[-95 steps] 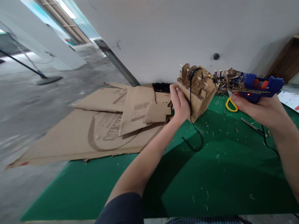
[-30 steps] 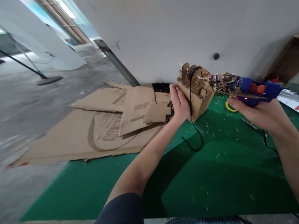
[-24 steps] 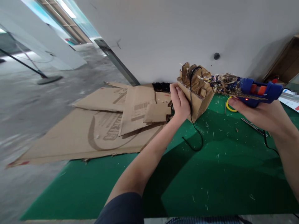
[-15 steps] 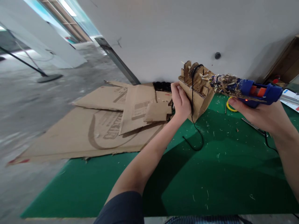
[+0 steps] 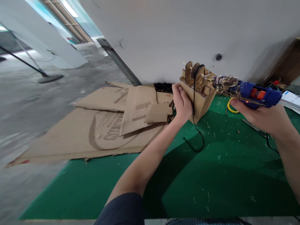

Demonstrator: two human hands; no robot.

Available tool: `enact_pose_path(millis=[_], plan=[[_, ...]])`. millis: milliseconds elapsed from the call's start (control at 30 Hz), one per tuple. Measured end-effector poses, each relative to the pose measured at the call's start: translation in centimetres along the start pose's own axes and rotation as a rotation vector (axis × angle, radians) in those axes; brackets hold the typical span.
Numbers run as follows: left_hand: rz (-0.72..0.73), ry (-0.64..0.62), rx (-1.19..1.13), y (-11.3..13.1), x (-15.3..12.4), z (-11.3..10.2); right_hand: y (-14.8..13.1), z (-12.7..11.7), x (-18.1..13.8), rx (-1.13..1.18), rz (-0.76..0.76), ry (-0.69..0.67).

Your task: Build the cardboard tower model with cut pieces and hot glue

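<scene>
A cardboard box was tilted over the counter; whether its lower corner touched was unclear. A wheel sat in its open top, and a black string hung from it onto the counter. The left hand gripped the box's side, fingers close together. The right hand was wrapped around a blue glue gun, its debris-caked nozzle at the box's top. A yellow ring lay below the gun, and flat cardboard sheets lay left of the box.
</scene>
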State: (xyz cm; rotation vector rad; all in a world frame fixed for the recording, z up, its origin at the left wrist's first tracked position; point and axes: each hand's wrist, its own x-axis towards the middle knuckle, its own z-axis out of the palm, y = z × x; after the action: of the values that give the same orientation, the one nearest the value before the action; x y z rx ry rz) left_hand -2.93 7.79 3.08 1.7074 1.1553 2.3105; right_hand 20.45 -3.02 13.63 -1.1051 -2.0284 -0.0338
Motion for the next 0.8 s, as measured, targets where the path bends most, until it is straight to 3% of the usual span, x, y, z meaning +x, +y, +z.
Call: enact_pose_path(millis=[100, 267, 800], plan=[[0.027, -0.007, 0.000, -0.13, -0.02, 0.00, -0.33, -0.09, 0.08, 0.023, -0.005, 0.036], [0.012, -0.012, 0.002, -0.36, -0.06, -0.04, -0.27, -0.24, -0.06, 0.048, 0.113, -0.034], [0.004, -0.034, 0.054, 0.33, -0.01, -0.04, 0.40, 0.21, -0.42, 0.007, 0.091, -0.091]])
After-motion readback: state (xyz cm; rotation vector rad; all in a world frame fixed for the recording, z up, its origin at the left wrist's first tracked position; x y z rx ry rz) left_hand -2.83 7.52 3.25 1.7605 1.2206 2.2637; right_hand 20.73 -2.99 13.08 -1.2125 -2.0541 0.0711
